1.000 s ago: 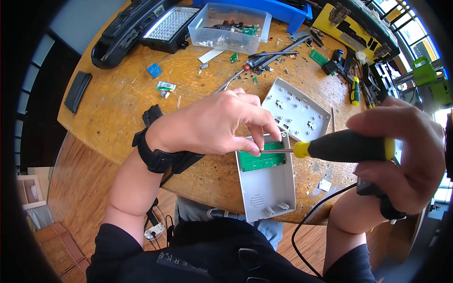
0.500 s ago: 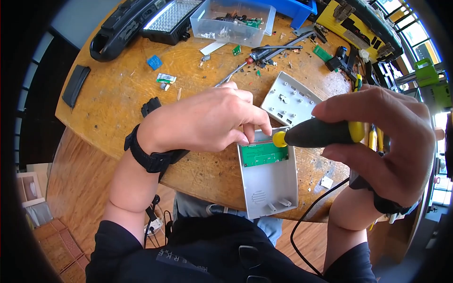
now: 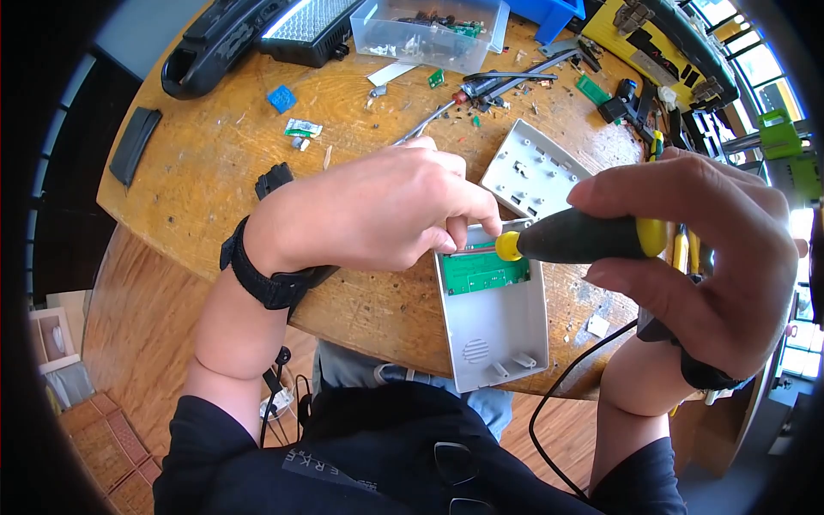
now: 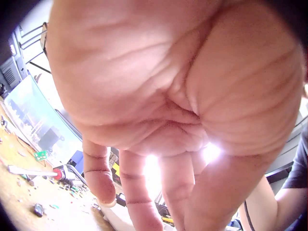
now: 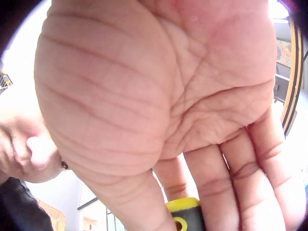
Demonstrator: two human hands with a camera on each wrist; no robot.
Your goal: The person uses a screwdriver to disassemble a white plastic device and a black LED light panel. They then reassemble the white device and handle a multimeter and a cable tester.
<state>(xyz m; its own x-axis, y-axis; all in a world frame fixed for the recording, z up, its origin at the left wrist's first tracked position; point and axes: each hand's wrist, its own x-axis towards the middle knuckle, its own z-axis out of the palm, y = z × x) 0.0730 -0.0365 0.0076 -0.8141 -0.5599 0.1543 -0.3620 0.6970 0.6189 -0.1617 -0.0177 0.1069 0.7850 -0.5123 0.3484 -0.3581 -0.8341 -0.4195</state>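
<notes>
A screwdriver with a black and yellow handle lies sideways in my right hand, which grips the handle between thumb and fingers. Its thin shaft points left, over a green circuit board in a light grey plastic case half. At the shaft's far end my left hand pinches with thumb and a finger; the tip is hidden there. The right wrist view shows the handle's yellow end between the fingers. In the left wrist view, the palm hides what the fingers touch.
Beyond the case half lies another grey case half, inside up. Farther back are a red-collared screwdriver, a clear plastic box of parts and a yellow toolbox. A black cable runs under my right arm.
The right hand and screwdriver have shifted left over the case half, mostly in the first half second. The left hand has stayed at the shaft's end. The whole view has tilted slightly.
</notes>
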